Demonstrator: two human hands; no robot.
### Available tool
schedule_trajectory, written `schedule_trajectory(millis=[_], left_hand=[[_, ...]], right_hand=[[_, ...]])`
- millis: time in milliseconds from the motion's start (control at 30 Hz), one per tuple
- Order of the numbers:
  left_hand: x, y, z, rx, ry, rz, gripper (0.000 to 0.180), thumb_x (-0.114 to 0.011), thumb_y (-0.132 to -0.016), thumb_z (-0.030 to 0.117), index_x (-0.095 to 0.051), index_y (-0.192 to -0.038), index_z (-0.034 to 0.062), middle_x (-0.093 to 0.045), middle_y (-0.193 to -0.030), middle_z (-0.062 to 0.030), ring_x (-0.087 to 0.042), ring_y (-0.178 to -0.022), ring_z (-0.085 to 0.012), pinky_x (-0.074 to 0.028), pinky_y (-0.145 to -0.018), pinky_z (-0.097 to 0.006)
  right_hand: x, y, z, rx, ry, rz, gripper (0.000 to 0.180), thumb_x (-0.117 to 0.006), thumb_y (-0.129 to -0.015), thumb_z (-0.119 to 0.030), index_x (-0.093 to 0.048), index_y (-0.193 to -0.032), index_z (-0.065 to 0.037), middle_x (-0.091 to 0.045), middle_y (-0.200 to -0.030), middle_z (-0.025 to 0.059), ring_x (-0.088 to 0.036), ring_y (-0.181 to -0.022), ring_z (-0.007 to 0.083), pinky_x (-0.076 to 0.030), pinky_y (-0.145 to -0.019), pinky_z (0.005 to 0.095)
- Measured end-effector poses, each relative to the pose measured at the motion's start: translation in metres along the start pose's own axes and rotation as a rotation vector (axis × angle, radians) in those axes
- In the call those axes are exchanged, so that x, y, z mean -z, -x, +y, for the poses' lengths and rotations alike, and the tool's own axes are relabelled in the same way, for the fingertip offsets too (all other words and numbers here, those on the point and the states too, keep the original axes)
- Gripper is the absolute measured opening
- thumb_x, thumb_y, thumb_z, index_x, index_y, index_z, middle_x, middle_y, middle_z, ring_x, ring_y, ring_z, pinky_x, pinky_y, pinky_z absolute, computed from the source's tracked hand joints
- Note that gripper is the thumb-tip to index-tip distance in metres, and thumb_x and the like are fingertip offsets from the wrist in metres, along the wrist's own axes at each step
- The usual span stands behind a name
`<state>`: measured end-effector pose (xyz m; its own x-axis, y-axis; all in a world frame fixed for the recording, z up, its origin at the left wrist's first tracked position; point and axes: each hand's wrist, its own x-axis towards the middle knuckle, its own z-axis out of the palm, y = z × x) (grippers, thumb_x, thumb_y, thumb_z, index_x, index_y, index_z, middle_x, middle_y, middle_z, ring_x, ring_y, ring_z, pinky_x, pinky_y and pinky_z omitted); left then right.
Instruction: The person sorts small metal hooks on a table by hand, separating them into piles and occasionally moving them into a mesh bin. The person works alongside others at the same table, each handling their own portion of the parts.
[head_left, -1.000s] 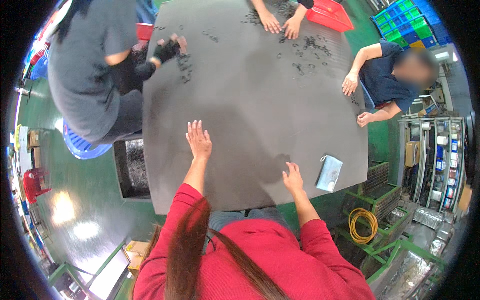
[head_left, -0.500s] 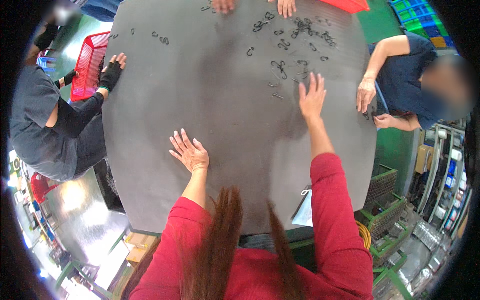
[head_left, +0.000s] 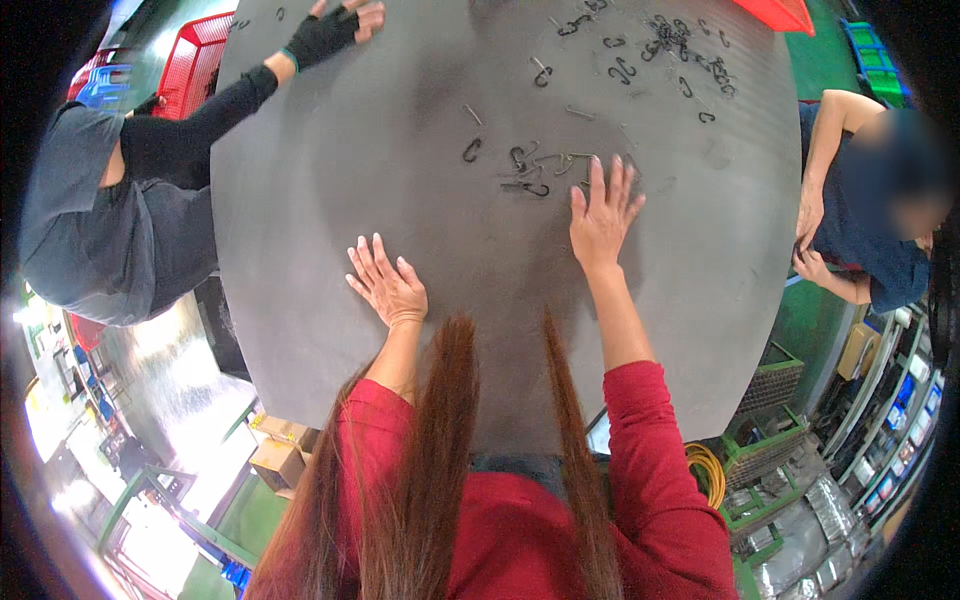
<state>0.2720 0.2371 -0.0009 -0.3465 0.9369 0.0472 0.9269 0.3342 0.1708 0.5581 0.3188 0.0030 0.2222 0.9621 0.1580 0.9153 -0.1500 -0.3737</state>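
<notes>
Grey and wide, the work table (head_left: 330, 190) fills the room's middle, with a green floor showing around its edge. Small dark metal hooks (head_left: 528, 170) lie in a loose cluster on the tabletop, and the right hand (head_left: 602, 215) is flat on the table with fingers spread, fingertips right at the near edge of that cluster, gripping nothing. Left hand (head_left: 388, 285) is down too, palm flat, fingers splayed, on bare table and well apart from the hooks, empty as well. Red sleeves and long hair hang into view below. Farther up the table a second scatter of hooks (head_left: 680, 45) lies near a red tray (head_left: 775, 12). On the left a person's gloved hand (head_left: 325, 35) rests on the table; on the right another person in dark blue stands beside the rim.
</notes>
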Motion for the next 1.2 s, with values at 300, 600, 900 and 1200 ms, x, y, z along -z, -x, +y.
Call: schedule_trajectory(millis=[300, 600, 900, 1200], left_hand=[[-0.001, 0.000, -0.006, 0.033, 0.008, -0.017, 0.059, -0.044, -0.089, 0.026, -0.026, -0.144, 0.0163, -0.019, -0.152, -0.0070, -0.011, -0.143, -0.0281, -0.008, -0.112, -0.056], [-0.002, 0.001, -0.008, 0.034, -0.009, -0.031, 0.058, -0.046, -0.089, 0.027, -0.028, -0.143, 0.0147, -0.020, -0.151, -0.0085, -0.010, -0.143, -0.0293, -0.007, -0.112, -0.056], [-0.001, 0.000, -0.006, 0.057, 0.004, -0.035, 0.058, -0.046, -0.088, 0.028, -0.028, -0.142, 0.0181, -0.020, -0.151, -0.0067, -0.010, -0.143, -0.0288, -0.007, -0.112, -0.056], [0.001, 0.000, -0.006, 0.067, 0.028, -0.050, 0.059, -0.046, -0.088, 0.026, -0.027, -0.143, 0.0193, -0.019, -0.152, -0.0059, -0.009, -0.143, -0.0283, -0.007, -0.112, -0.057]], right_hand=[[-0.003, 0.003, -0.050, 0.219, -0.070, -0.064, 0.042, -0.051, -0.094, -0.033, -0.047, -0.133, -0.018, -0.035, -0.146, 0.0065, -0.026, -0.138, 0.0283, -0.006, -0.109, 0.0605], [-0.024, -0.014, -0.078, 0.389, 0.027, -0.101, 0.033, -0.054, -0.091, -0.036, -0.057, -0.122, -0.025, -0.042, -0.138, 0.0039, -0.027, -0.137, 0.0282, -0.009, -0.108, 0.0640], [-0.059, -0.069, -0.113, 0.424, -0.028, -0.098, 0.053, -0.045, -0.093, -0.043, -0.040, -0.138, -0.015, -0.032, -0.147, 0.0066, -0.020, -0.140, 0.0299, -0.008, -0.108, 0.0652], [-0.059, -0.096, -0.079, 0.188, 0.269, -0.109, 0.062, -0.031, -0.097, -0.050, -0.033, -0.142, -0.009, -0.019, -0.153, 0.0082, -0.008, -0.142, 0.0302, -0.002, -0.108, 0.0656]])
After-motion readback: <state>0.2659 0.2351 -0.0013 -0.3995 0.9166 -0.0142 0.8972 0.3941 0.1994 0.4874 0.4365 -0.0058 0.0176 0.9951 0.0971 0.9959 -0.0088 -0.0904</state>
